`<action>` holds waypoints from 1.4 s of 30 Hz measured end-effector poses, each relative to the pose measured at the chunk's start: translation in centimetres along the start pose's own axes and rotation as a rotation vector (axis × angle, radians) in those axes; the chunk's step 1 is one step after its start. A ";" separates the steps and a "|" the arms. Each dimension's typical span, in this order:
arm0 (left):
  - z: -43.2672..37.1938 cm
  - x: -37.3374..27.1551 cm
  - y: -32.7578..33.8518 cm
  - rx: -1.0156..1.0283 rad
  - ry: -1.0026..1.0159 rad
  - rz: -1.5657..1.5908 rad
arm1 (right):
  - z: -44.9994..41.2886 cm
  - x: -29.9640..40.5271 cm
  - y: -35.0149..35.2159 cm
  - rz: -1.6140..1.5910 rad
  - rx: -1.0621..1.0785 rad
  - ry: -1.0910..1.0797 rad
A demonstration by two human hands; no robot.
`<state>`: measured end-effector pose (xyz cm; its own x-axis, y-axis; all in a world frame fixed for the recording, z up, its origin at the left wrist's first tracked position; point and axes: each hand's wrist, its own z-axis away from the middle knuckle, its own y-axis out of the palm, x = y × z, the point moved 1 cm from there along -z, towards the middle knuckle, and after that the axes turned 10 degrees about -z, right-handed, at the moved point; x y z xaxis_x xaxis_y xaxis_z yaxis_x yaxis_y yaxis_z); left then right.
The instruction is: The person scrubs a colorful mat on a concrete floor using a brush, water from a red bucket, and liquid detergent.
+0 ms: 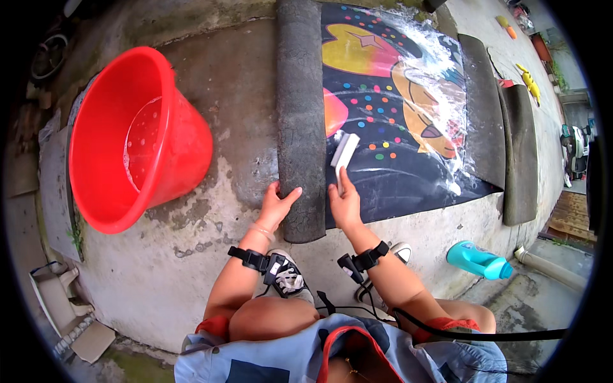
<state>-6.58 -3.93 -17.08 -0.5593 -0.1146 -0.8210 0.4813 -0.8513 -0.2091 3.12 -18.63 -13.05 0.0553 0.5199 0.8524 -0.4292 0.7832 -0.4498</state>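
A dark floor mat [378, 177] with coloured dots and cartoon figures lies on the concrete, white suds spread over its right part. Its left side is rolled up, grey backing outward, as a thick roll [301, 119]. My left hand [278, 206] rests at the roll's left side near its lower end, thumb on top and fingers partly hidden. In my right hand [346, 203] is the handle of a white scrub brush [346, 149], its head over the mat just right of the roll. The mat's right side is folded over, showing grey backing.
A large red plastic tub [191, 143] with soapy water stands at left. A turquoise detergent bottle [479, 261] lies at lower right, near a pipe [550, 270]. A yellow toy [529, 84] lies at upper right. A black cable [479, 335] runs from my wrists to the right.
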 end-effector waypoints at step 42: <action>11.9 -4.7 -25.9 -0.918 0.145 0.768 | -0.7 -1.7 -6.9 -0.206 0.365 0.220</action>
<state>-24.44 12.60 -1.44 0.1361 -0.3223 -0.9368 0.9888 0.1022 0.1085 6.66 -24.69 -11.54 0.3451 0.4568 0.8199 -0.6759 0.7271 -0.1206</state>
